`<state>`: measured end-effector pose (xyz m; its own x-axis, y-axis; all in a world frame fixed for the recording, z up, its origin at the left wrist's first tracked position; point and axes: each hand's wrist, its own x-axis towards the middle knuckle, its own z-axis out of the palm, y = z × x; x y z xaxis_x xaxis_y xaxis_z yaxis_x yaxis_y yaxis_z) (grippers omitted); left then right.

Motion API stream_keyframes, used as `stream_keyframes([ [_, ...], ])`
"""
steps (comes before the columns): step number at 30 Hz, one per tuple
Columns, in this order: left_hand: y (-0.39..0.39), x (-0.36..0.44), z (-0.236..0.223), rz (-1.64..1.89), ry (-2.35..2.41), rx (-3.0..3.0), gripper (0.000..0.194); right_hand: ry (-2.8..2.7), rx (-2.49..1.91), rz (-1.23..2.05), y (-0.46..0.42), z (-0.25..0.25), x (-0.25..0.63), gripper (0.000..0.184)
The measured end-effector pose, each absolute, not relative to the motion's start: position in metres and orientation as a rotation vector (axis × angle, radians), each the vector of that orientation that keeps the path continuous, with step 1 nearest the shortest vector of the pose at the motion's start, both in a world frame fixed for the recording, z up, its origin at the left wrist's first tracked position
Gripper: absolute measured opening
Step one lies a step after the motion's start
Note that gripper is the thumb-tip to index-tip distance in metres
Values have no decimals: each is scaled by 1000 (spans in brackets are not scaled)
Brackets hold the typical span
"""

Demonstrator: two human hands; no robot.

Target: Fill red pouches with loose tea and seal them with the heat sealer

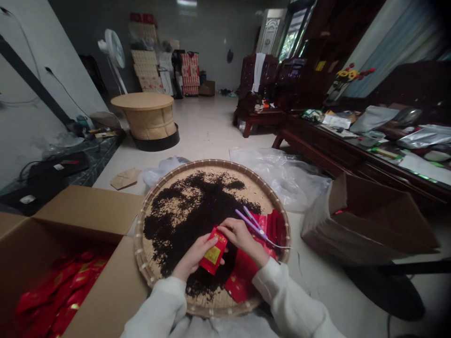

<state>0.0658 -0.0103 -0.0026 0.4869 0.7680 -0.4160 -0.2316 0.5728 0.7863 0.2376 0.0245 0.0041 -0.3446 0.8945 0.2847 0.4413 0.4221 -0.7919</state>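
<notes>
From where I'm watching, the round woven bamboo tray (211,164) at lower middle of the frame holds loose black tea (190,220), and with the left hand (193,257) and right hand (243,239) together, clamped on the small red foil packet (213,251), a slipped pinch could drop it into the tea or knock the purple corded heat sealer (252,226) just beside them.

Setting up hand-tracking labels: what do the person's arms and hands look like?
The left sleeve and right sleeve are long, loose and off-white, in a soft, thick-looking fabric reaching to the wrists. The left hand and right hand are bare, with no gloves, and no watch or band shows at either wrist.
</notes>
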Motion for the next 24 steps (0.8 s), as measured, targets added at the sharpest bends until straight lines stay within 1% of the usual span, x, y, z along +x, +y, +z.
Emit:
stream_keyframes([
  [4, -9, 68, -5, 705, 852, 673, 56, -1780, -1221, 941, 30, 1, 237, 35],
  [6, -6, 64, -2, 755, 887, 641, 49, -1691, -1327, 1035, 32, 1, 245, 41],
  [8, -3, 49, 6, 893, 933, 580, 40, -1741, -1418, 1065, 28, 3, 257, 45],
  [9, -2, 38, 11, 1013, 960, 531, 35, -1830, -1454, 1042, 23, 4, 265, 43],
  [10, -1, 23, 18, 1159, 963, 471, 31, -1955, -1491, 992, 16, 4, 272, 38],
  [12, -3, -13, 31, 1557, 988, 314, 25, -2225, -1624, 821, -2, 2, 284, 22],
  [13, -5, -31, 37, 1789, 979, 250, 27, -2331, -1734, 724, -12, -1, 288, 22],
  [15, -11, -62, 44, 2099, 952, 196, 41, -2453, -1977, 597, -30, -6, 291, 36],
  [16, -14, -72, 45, 2119, 960, 159, 46, -2478, -2064, 573, -37, -9, 291, 41],
  [18, -18, -79, 42, 2023, 1007, 99, 41, -2488, -2136, 578, -45, -13, 288, 42],
  [20, -17, -67, 33, 1943, 1023, 72, 30, -2482, -2116, 599, -47, -13, 284, 41],
  [21, -15, -56, 27, 1907, 1031, 96, 19, -2480, -2104, 609, -47, -12, 283, 41],
  [22, -13, -42, 20, 1794, 1037, 117, 13, -2482, -2098, 622, -47, -11, 281, 39],
  [24, -10, -9, 7, 1545, 1098, 230, 21, -2486, -2095, 648, -46, -10, 279, 34],
])
